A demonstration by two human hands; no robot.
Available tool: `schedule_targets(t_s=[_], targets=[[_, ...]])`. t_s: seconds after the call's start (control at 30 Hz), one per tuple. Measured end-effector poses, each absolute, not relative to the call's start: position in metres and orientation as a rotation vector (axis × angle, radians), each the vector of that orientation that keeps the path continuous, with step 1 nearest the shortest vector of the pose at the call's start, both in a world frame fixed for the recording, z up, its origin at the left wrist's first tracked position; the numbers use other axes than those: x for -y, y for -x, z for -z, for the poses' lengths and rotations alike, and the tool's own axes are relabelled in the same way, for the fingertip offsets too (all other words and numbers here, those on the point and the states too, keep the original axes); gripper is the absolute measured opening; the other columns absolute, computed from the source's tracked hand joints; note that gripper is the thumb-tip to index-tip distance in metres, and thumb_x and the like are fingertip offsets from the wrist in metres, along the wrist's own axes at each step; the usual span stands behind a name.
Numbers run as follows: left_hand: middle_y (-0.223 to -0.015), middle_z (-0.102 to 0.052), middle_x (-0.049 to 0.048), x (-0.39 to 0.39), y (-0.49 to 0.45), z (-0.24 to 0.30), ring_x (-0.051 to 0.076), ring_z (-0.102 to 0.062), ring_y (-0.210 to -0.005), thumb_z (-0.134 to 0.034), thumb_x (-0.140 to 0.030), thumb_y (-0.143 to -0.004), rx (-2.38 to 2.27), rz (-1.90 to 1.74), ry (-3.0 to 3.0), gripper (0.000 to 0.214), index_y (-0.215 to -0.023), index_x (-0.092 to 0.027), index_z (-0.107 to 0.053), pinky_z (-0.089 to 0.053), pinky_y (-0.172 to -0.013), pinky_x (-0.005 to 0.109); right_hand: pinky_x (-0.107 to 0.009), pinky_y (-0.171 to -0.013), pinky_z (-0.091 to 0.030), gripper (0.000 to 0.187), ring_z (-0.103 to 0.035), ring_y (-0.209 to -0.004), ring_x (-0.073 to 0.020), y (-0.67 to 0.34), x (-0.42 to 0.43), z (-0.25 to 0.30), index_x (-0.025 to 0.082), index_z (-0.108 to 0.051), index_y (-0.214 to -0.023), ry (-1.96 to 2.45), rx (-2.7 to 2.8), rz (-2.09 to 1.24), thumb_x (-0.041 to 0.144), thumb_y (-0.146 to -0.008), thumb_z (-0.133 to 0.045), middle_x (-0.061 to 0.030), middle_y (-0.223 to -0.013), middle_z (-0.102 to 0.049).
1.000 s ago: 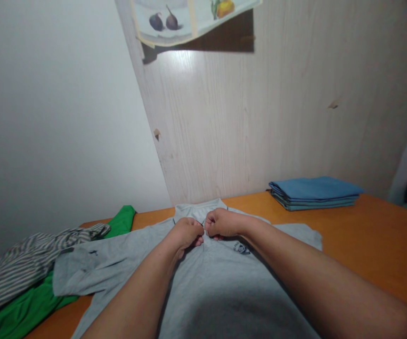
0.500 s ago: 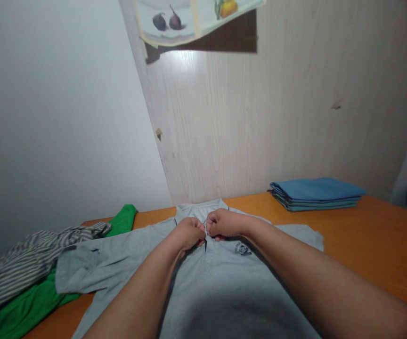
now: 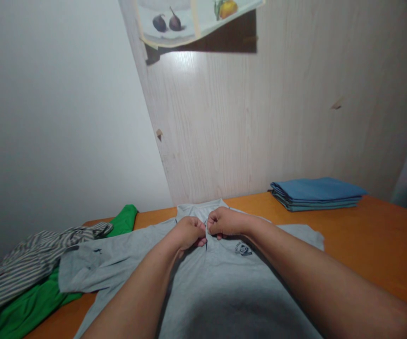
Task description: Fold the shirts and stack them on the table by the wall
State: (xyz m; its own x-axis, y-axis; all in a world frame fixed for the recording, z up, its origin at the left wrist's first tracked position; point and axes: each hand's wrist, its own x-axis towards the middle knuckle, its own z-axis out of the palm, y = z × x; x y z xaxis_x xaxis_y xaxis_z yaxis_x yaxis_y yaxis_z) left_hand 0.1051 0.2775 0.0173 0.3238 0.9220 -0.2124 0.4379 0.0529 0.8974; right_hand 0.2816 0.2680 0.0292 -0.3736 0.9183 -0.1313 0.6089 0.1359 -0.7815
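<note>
A grey polo shirt (image 3: 210, 282) lies spread front-up on the orange table (image 3: 366, 254), its collar toward the wall and a small dark logo on the chest. My left hand (image 3: 188, 233) and my right hand (image 3: 224, 222) are both closed in a pinch, knuckles almost touching, on the shirt's front opening just below the collar. What the fingertips hold there is hidden under the knuckles. Both forearms rest over the shirt's body.
A striped grey-and-white garment (image 3: 30, 263) lies on a green garment (image 3: 27, 306) at the table's left end. A stack of folded blue clothes (image 3: 316, 193) sits at the back right. A pale wooden panel (image 3: 260, 117) and a white wall stand behind.
My hands have stayed pinched at the shirt's placket, shifting only slightly. The view has drifted a little, nothing else moved.
</note>
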Motion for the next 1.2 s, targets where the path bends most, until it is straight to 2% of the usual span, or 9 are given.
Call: schedule_targets(t_s=[0.17, 0.4, 0.7, 0.87, 1.03, 1.2], targets=[[-0.058, -0.060, -0.0017, -0.275, -0.108, -0.021, 0.010, -0.058, -0.051, -0.064, -0.015, -0.078, -1.274, -0.633, -1.456, 0.011, -0.073, -0.018, -0.055, -0.050, -0.055, 0.020, -0.016, -0.049, -0.040, 0.007, -0.056, -0.049, -0.0081, -0.281, -0.265, -0.032, 0.018, -0.062, -0.075, 1.423, 2.014, -1.166, 0.011, -0.077, -0.061, 0.0056, -0.051, -0.059], [-0.052, -0.059, -0.0024, -0.276, -0.110, -0.017, 0.011, -0.057, -0.047, -0.065, -0.012, -0.077, -1.312, -0.651, -1.430, 0.019, -0.073, -0.021, -0.048, -0.043, -0.046, 0.019, -0.016, -0.050, -0.043, 0.012, -0.058, -0.048, -0.0085, -0.280, -0.267, -0.028, 0.017, -0.060, -0.070, 1.397, 1.955, -1.270, 0.006, -0.074, -0.059, 0.0055, -0.050, -0.061], [-0.045, -0.051, -0.0082, -0.276, -0.117, -0.013, 0.011, -0.053, -0.042, -0.060, -0.003, -0.072, -1.402, -0.744, -1.435, 0.025, -0.076, -0.022, -0.045, -0.036, -0.043, 0.018, -0.015, -0.049, -0.043, 0.014, -0.058, -0.049, -0.0083, -0.279, -0.269, -0.024, 0.017, -0.059, -0.066, 1.369, 1.951, -1.284, 0.004, -0.070, -0.057, 0.0054, -0.050, -0.062], [-0.046, -0.049, -0.0097, -0.275, -0.117, -0.013, 0.008, -0.049, -0.041, -0.063, -0.005, -0.074, -1.401, -0.777, -1.398, 0.025, -0.075, -0.022, -0.045, -0.039, -0.046, 0.018, -0.016, -0.052, -0.045, 0.013, -0.060, -0.050, -0.0092, -0.280, -0.273, -0.019, 0.017, -0.059, -0.070, 1.320, 1.946, -1.283, 0.004, -0.069, -0.058, 0.0051, -0.051, -0.061], [-0.049, -0.053, -0.0073, -0.274, -0.115, -0.016, 0.008, -0.052, -0.045, -0.068, -0.011, -0.075, -1.378, -0.740, -1.366, 0.026, -0.074, -0.022, -0.045, -0.042, -0.049, 0.018, -0.016, -0.051, -0.043, 0.015, -0.057, -0.049, -0.0089, -0.278, -0.269, -0.023, 0.018, -0.058, -0.071, 1.380, 1.963, -1.239, 0.003, -0.069, -0.058, 0.0062, -0.051, -0.060], [-0.048, -0.051, -0.0073, -0.274, -0.119, -0.016, 0.008, -0.048, -0.041, -0.073, -0.013, -0.074, -1.387, -0.725, -1.370, 0.030, -0.071, -0.022, -0.044, -0.038, -0.045, 0.018, -0.016, -0.050, -0.038, 0.013, -0.056, -0.049, -0.0086, -0.278, -0.266, -0.023, 0.018, -0.058, -0.071, 1.415, 2.008, -1.175, 0.005, -0.069, -0.057, 0.0064, -0.051, -0.059]])
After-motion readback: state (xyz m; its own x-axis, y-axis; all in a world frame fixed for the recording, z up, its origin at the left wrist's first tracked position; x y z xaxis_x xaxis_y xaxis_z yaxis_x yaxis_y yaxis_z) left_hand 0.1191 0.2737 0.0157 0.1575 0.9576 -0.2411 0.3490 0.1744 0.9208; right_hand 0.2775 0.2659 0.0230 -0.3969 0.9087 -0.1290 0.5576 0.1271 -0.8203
